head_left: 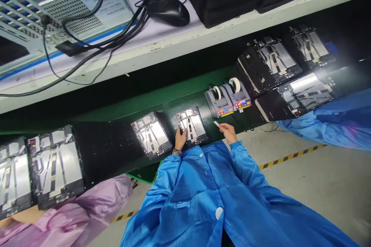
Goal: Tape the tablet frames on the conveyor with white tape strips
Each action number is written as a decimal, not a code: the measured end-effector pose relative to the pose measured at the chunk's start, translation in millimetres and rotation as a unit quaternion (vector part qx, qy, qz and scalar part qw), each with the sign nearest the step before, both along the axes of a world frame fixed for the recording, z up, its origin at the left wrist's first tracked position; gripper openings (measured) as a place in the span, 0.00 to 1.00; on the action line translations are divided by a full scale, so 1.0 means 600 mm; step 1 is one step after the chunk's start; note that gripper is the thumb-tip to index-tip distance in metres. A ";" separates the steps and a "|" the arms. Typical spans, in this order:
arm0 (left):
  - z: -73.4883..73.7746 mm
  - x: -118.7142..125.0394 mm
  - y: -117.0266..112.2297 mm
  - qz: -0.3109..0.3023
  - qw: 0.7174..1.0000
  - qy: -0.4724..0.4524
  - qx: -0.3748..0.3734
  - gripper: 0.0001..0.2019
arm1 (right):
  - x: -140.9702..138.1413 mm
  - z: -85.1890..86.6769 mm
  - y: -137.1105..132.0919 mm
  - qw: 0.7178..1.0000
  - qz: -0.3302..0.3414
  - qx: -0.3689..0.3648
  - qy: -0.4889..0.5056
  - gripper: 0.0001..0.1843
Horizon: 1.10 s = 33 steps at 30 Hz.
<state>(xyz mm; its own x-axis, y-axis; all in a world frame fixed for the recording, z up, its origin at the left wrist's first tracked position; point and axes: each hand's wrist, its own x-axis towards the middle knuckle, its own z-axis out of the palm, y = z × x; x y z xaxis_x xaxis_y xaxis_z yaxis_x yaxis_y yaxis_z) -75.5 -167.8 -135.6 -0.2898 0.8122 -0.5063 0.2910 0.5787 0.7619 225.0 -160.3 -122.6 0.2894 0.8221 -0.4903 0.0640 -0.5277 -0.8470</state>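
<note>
An opened tablet assembly (193,125) with silver plates and dark strips lies on the dark green conveyor belt (171,104) in front of me. My left hand (180,139) rests on its left edge with the fingers curled against it. My right hand (227,130) hovers just right of the tablet, fingers pinched on a small white strip of tape (216,123). Both arms wear blue sleeves. Two grey tape dispensers (227,98) with white rolls stand just beyond my right hand.
Another opened tablet (152,134) lies to the left, several more at far left (55,166) and right (307,92). A pink-sleeved person (87,204) is at left, a blue-sleeved one (342,123) at right. The shelf above holds a computer case (58,7), cables, a mouse (168,9).
</note>
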 end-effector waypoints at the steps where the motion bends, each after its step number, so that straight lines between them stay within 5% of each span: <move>1: -0.004 0.000 -0.001 0.004 1.000 -0.012 0.000 0.29 | -0.033 0.012 0.015 0.995 0.097 -0.005 0.006 0.18; 3: -0.010 -0.001 0.001 0.022 0.999 -0.030 0.004 0.26 | -0.112 0.032 0.062 0.964 0.265 0.000 -0.040 0.13; 5: -0.014 0.000 0.006 0.054 0.998 -0.034 0.013 0.22 | -0.192 0.045 0.118 0.897 0.411 -0.024 -0.162 0.10; 8: -0.015 0.002 0.016 0.101 0.994 -0.022 0.020 0.18 | -0.280 0.052 0.184 0.857 0.470 -0.044 -0.208 0.06; 14: -0.008 0.013 0.041 0.155 0.988 0.000 0.024 0.17 | -0.316 0.055 0.215 0.810 0.518 -0.067 -0.266 0.04; 20: 0.002 0.019 0.056 0.173 0.985 0.013 0.013 0.17 | -0.318 0.070 0.217 0.798 0.530 -0.073 -0.278 0.06; 33: 0.001 0.015 0.056 0.061 0.988 0.144 -0.002 0.20 | -0.322 0.086 0.211 0.815 0.510 -0.080 -0.262 0.16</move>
<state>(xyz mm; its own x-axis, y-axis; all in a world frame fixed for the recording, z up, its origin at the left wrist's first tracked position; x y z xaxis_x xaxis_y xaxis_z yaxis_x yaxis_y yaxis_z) -66.7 -134.2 -135.3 -0.5187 0.7604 -0.3907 0.4234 0.6255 0.6553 31.9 -33.8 -70.7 -0.3012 0.7039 -0.6433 0.8695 -0.0742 -0.4883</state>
